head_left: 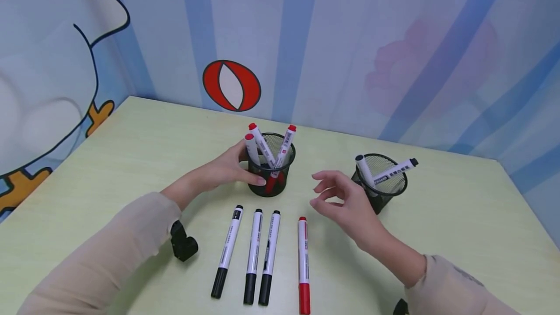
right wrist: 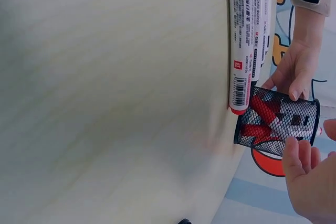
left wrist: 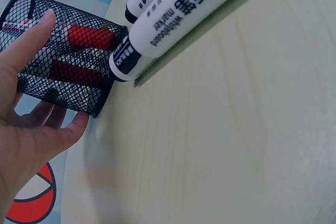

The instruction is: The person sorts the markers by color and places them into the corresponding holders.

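My left hand (head_left: pixel 223 166) grips the near left side of a black mesh pen cup (head_left: pixel 282 179), thumb across its front. Inside it stand three white markers with red ends, one a red-tipped marker (head_left: pixel 285 147) leaning right. The left wrist view shows fingers (left wrist: pixel 71 132) and thumb on either side of the mesh. My right hand (head_left: pixel 345 203) hovers with loosely bent fingers and nothing in them, just left of a second mesh cup (head_left: pixel 379 203). That cup holds two markers, one a black-capped marker (head_left: pixel 395 170) leaning right.
Three black-capped markers lie in a row on the table, the leftmost marker (head_left: pixel 228 247) slightly slanted. Right of them lies a red-capped marker (head_left: pixel 304 261). Behind the table (head_left: pixel 175 130) rises a blue striped wall (head_left: pixel 341 52) with cartoon figures.
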A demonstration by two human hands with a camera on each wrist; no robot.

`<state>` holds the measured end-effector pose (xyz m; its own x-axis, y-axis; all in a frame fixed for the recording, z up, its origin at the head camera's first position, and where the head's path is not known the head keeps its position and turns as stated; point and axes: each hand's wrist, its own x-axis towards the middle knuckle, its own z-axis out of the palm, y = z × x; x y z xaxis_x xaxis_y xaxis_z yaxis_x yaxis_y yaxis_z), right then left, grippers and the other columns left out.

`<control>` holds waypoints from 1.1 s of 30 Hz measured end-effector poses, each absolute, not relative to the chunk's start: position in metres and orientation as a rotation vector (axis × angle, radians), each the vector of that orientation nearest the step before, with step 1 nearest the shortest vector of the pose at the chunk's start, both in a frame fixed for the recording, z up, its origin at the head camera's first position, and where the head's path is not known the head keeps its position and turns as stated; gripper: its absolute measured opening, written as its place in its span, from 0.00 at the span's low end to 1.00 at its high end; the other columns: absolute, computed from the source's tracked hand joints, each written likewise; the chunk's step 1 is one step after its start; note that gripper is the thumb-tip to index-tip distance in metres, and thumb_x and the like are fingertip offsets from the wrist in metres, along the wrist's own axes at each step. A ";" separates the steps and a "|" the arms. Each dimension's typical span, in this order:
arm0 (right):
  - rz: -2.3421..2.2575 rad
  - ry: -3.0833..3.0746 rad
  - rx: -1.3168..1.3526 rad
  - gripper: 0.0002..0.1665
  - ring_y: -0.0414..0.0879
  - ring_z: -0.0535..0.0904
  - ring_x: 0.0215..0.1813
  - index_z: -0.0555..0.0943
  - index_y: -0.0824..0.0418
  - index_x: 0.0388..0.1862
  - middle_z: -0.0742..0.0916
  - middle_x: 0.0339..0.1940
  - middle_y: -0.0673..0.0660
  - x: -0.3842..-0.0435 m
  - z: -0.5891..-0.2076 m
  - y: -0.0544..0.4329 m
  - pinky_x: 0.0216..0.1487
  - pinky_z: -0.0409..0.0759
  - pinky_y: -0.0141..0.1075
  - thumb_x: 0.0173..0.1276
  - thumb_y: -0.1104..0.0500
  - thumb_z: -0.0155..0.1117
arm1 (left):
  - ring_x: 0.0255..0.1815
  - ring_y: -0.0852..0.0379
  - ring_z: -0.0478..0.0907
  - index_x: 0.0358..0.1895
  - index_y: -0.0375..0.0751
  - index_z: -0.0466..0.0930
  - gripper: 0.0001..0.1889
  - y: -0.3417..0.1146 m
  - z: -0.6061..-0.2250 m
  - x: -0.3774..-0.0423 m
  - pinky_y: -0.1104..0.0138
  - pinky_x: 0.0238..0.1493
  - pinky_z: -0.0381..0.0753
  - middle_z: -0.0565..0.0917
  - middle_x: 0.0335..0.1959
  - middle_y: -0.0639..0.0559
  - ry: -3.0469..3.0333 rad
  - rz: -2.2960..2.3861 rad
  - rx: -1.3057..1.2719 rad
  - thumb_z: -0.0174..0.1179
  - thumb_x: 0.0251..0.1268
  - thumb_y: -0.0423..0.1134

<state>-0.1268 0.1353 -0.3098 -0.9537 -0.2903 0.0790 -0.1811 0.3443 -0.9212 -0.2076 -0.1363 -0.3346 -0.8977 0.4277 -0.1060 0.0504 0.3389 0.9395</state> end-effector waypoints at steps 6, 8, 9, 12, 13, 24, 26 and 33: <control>-1.652 2.394 -0.210 0.25 0.49 0.77 0.39 0.75 0.64 0.54 0.79 0.40 0.63 -0.120 -0.317 0.135 0.37 0.81 0.35 0.56 0.70 0.66 | 0.69 0.46 0.55 0.70 0.50 0.50 0.46 -0.136 -0.335 -0.208 0.46 0.64 0.60 0.62 0.67 0.47 2.268 1.581 0.429 0.70 0.49 0.35; -1.657 2.348 -0.115 0.25 0.48 0.77 0.37 0.75 0.65 0.54 0.79 0.39 0.61 -0.117 -0.321 0.134 0.36 0.82 0.37 0.56 0.70 0.66 | 0.68 0.46 0.55 0.70 0.50 0.50 0.46 -0.137 -0.335 -0.208 0.46 0.64 0.60 0.62 0.67 0.46 2.270 1.579 0.426 0.70 0.49 0.35; -1.662 2.329 -0.073 0.25 0.48 0.77 0.35 0.75 0.65 0.54 0.78 0.38 0.60 -0.115 -0.323 0.133 0.36 0.82 0.38 0.56 0.70 0.66 | 0.68 0.46 0.55 0.70 0.50 0.50 0.46 -0.136 -0.336 -0.208 0.47 0.64 0.61 0.62 0.67 0.47 2.272 1.578 0.422 0.70 0.49 0.35; -1.661 2.290 0.042 0.24 0.47 0.78 0.31 0.75 0.65 0.53 0.78 0.35 0.59 -0.111 -0.329 0.130 0.35 0.83 0.40 0.56 0.70 0.67 | 0.68 0.46 0.55 0.70 0.50 0.50 0.46 -0.137 -0.337 -0.208 0.47 0.63 0.61 0.62 0.67 0.46 2.274 1.576 0.423 0.70 0.49 0.35; -1.658 2.283 0.075 0.24 0.47 0.79 0.31 0.76 0.65 0.53 0.78 0.35 0.59 -0.109 -0.330 0.128 0.35 0.83 0.40 0.56 0.70 0.67 | 0.68 0.46 0.55 0.70 0.50 0.50 0.46 -0.137 -0.337 -0.209 0.46 0.63 0.61 0.62 0.67 0.46 2.275 1.575 0.423 0.70 0.49 0.35; -1.583 2.314 0.142 0.27 0.47 0.77 0.28 0.78 0.62 0.54 0.80 0.31 0.57 -0.104 -0.339 0.113 0.29 0.82 0.38 0.52 0.69 0.71 | 0.68 0.45 0.55 0.70 0.49 0.49 0.47 -0.140 -0.336 -0.206 0.46 0.63 0.62 0.63 0.67 0.46 2.276 1.575 0.424 0.71 0.49 0.36; -1.568 2.328 0.142 0.28 0.47 0.77 0.28 0.78 0.62 0.54 0.80 0.30 0.57 -0.105 -0.340 0.112 0.29 0.82 0.37 0.52 0.68 0.71 | 0.68 0.46 0.55 0.70 0.49 0.49 0.47 -0.139 -0.337 -0.207 0.47 0.63 0.61 0.63 0.67 0.46 2.279 1.577 0.427 0.71 0.48 0.36; -1.463 2.408 0.084 0.30 0.45 0.75 0.23 0.78 0.62 0.53 0.78 0.27 0.56 -0.108 -0.340 0.109 0.26 0.80 0.35 0.48 0.65 0.75 | 0.68 0.46 0.56 0.70 0.48 0.50 0.46 -0.138 -0.336 -0.209 0.47 0.64 0.61 0.64 0.66 0.46 2.289 1.562 0.434 0.71 0.49 0.35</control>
